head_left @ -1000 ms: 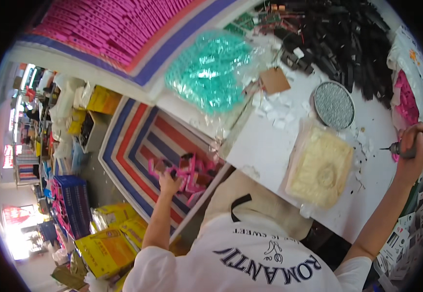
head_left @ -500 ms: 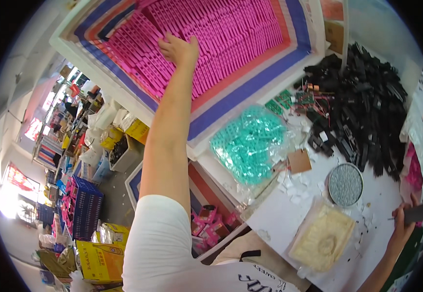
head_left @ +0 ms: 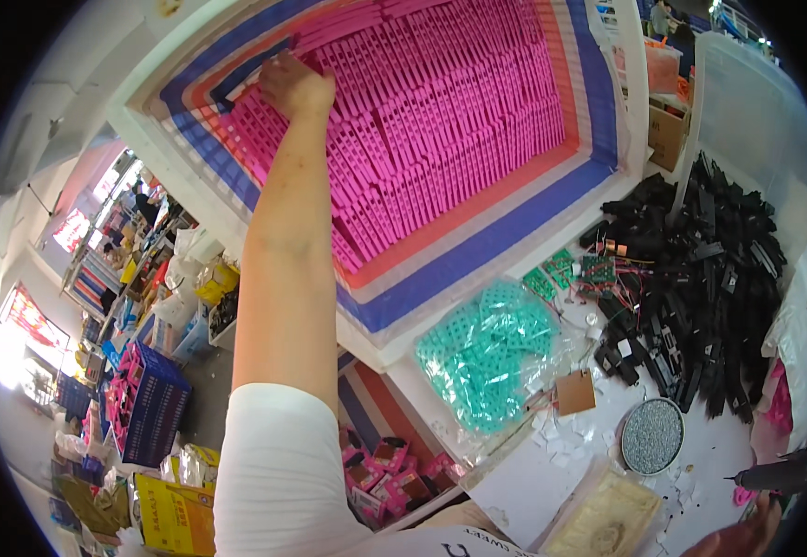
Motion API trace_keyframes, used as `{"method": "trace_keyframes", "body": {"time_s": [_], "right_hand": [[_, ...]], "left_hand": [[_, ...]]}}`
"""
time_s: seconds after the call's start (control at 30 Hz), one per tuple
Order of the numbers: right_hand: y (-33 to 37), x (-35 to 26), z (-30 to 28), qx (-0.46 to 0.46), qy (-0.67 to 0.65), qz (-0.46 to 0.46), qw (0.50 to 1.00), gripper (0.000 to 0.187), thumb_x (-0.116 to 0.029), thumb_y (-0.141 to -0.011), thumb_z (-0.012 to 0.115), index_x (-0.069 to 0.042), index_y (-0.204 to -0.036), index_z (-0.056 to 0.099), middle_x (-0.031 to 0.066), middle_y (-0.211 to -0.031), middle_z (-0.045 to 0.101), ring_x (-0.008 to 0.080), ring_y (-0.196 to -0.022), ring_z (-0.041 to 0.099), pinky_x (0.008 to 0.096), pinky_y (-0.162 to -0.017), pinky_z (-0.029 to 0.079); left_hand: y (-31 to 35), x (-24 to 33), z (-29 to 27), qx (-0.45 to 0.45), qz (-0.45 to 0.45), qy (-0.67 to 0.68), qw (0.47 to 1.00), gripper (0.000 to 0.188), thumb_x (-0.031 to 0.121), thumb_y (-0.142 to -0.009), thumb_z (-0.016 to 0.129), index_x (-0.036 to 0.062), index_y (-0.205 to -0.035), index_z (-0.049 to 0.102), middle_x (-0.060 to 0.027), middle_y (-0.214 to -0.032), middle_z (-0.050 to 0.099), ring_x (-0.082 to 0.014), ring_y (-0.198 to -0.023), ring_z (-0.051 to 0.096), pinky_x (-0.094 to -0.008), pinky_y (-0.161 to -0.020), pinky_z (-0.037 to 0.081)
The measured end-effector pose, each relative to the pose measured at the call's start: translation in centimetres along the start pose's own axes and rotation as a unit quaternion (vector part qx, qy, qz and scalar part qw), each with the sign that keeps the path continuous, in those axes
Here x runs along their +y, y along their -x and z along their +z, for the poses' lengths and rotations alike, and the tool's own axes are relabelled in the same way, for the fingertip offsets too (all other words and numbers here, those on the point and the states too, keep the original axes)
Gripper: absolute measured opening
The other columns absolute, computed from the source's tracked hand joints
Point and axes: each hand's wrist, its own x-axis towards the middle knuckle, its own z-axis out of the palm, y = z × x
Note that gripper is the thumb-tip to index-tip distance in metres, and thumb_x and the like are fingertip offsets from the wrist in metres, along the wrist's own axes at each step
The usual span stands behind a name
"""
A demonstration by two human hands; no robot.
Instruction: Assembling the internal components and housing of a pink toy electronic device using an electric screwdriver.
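My left hand (head_left: 297, 88) reaches far into a large white box (head_left: 366, 351) with a striped liner. It lies over the far-left end of packed rows of pink plastic casings (head_left: 441, 121), thumb apart from the bent fingers, and no piece shows lifted in it. At the lower right, my right hand (head_left: 745, 535) is dim and partly cut off. Just above it lies a dark electric screwdriver (head_left: 775, 475), its bit pointing left; whether the fingers grip it cannot be made out. A small pink piece (head_left: 743, 497) is beside the tool.
Right of the box are a bag of turquoise parts (head_left: 487, 348), green circuit boards (head_left: 552, 271), a heap of black plastic parts (head_left: 701, 288), a round dish of small metal pieces (head_left: 652, 436) and a yellowish wrapped block (head_left: 603, 520). Below stands a lined container of pink-and-black units (head_left: 390, 478).
My left hand has moved left and farther along the pink rows. The view has shifted, so the table things appear lower. My right hand no longer visibly wraps the screwdriver.
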Motion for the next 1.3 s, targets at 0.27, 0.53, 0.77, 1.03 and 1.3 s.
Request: {"method": "trace_keyframes", "body": {"time_s": [0.27, 0.53, 0.77, 1.03, 1.3], "right_hand": [[-2.5, 0.0, 5.1, -0.142, -0.044, 0.130, 0.980, 0.030, 0.000, -0.085, 0.068, 0.006, -0.114, 0.064, 0.0185, -0.098, 0.069, 0.0362, -0.091, 0.064, 0.0448, -0.081, 0.053], [-2.3, 0.8, 7.8, -0.250, -0.059, 0.211, 0.943, 0.016, 0.006, -0.080, 0.069, 0.003, -0.096, 0.067, 0.0170, -0.084, 0.067, 0.0340, -0.074, 0.065, 0.0398, -0.069, 0.052], [-1.6, 1.8, 9.7, -0.293, -0.083, 0.229, 0.925, 0.016, 0.006, -0.082, 0.069, 0.002, -0.097, 0.069, 0.0170, -0.081, 0.066, 0.0312, -0.072, 0.065, 0.0378, -0.066, 0.052], [-8.1, 1.3, 25.6, -0.250, -0.214, 0.117, 0.937, 0.035, -0.005, -0.072, 0.076, -0.005, -0.107, 0.070, 0.0083, -0.086, 0.065, 0.0297, -0.075, 0.060, 0.0417, -0.065, 0.050], [-21.8, 0.9, 38.5, -0.062, -0.240, -0.027, 0.968, 0.036, -0.006, -0.079, 0.071, -0.005, -0.115, 0.067, 0.0127, -0.100, 0.066, 0.0331, -0.095, 0.060, 0.0425, -0.081, 0.051]], "left_hand": [[-7.8, 5.8, 5.9, -0.039, 0.252, -0.122, 0.959, 0.047, 0.019, -0.096, 0.052, 0.0064, -0.141, 0.048, -0.0139, -0.139, 0.055, -0.0282, -0.135, 0.047, -0.0500, -0.109, 0.037], [-9.8, 7.6, 9.3, 0.039, 0.236, -0.206, 0.949, 0.036, 0.019, -0.094, 0.055, 0.0037, -0.126, 0.062, -0.0100, -0.120, 0.064, -0.0282, -0.117, 0.057, -0.0452, -0.098, 0.044], [-9.2, 7.8, 9.6, 0.067, 0.264, -0.282, 0.920, 0.033, 0.019, -0.092, 0.056, 0.0032, -0.119, 0.066, -0.0094, -0.117, 0.064, -0.0280, -0.114, 0.057, -0.0468, -0.097, 0.044], [-9.7, 7.2, 9.9, 0.104, 0.330, -0.215, 0.913, 0.037, 0.021, -0.093, 0.053, 0.0027, -0.123, 0.064, -0.0107, -0.117, 0.065, -0.0265, -0.118, 0.053, -0.0492, -0.100, 0.042], [-7.4, 11.4, 5.8, 0.164, 0.346, -0.223, 0.897, 0.040, 0.023, -0.092, 0.053, 0.0010, -0.123, 0.063, -0.0162, -0.125, 0.060, -0.0310, -0.123, 0.050, -0.0484, -0.108, 0.038]]}}
